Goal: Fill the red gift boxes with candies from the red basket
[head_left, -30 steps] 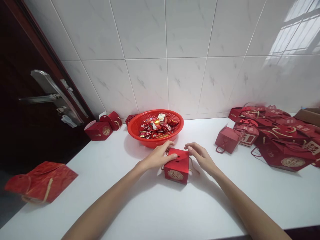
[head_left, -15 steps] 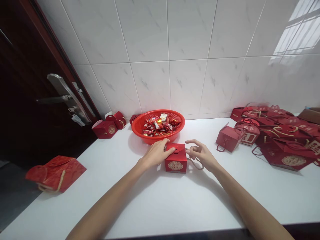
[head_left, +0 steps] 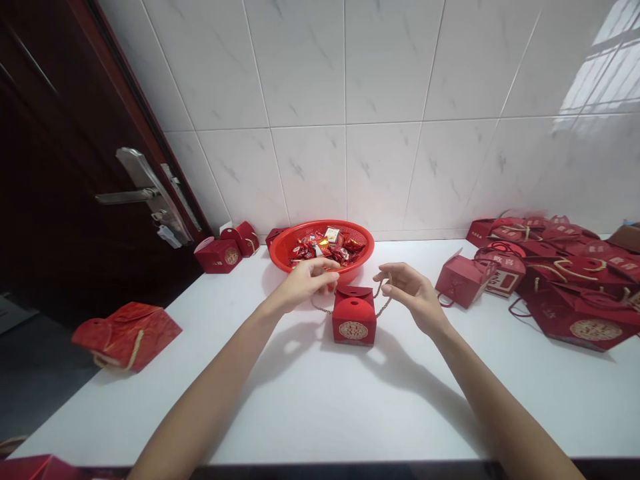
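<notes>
A small red gift box with a gold emblem stands upright on the white table, its rounded top flaps raised a little. Twisted cord handles come out at both its sides. My right hand, at the upper right of the box, pinches the right cord between thumb and fingers. On the other side my left hand is raised above the left cord, thumb and fingertips close together; what lies between them is hidden. Behind the box is a red plastic basket of wrapped candies.
Many red boxes are piled at the right, with a smaller box beside them. Further boxes stand at the back left, and one lies at the left edge. A tiled wall closes the back.
Both hands have risen from the box. The left hand has let go of its top, and the right cord is now pulled upward. The view has shifted slightly.
</notes>
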Motion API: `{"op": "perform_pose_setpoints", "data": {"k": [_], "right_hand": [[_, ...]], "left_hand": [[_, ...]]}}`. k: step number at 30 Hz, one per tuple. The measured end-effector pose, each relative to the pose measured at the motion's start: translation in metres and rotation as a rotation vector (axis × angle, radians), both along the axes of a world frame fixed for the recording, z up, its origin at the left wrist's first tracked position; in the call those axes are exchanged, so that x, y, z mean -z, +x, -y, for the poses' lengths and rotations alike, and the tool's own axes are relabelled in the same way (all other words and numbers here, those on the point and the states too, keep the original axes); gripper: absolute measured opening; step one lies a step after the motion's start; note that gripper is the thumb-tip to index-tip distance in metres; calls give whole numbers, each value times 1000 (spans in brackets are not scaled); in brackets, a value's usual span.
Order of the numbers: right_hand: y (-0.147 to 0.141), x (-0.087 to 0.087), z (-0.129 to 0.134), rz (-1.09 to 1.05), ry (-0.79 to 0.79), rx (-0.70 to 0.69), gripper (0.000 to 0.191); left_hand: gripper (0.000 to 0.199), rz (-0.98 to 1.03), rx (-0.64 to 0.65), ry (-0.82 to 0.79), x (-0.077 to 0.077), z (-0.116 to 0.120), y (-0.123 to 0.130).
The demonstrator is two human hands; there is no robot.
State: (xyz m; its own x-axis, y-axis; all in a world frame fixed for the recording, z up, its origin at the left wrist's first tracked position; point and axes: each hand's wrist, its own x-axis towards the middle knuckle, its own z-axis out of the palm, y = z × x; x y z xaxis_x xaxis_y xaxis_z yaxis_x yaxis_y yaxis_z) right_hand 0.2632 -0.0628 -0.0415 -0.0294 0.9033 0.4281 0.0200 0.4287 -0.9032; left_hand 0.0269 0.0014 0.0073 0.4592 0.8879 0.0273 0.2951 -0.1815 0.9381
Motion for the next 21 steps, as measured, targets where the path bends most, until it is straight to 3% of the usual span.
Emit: {"op": "perform_pose_setpoints", "data": {"k": [5, 12, 16, 21], "right_hand": [[-2, -26, -12, 114, 34, -17, 33], [-15, -62, -29, 343, -116, -104, 22], [-28, -64, -35, 310, -151, -75, 24], [-38, -51, -44, 297, -127, -36, 24]], "left_hand": [[36, 319, 72, -186, -16, 8, -8], [38, 365, 177, -204, -25, 15, 9], [48, 347, 195, -217, -23, 18, 23], [47, 303, 159, -169, -18, 19, 31]]}}
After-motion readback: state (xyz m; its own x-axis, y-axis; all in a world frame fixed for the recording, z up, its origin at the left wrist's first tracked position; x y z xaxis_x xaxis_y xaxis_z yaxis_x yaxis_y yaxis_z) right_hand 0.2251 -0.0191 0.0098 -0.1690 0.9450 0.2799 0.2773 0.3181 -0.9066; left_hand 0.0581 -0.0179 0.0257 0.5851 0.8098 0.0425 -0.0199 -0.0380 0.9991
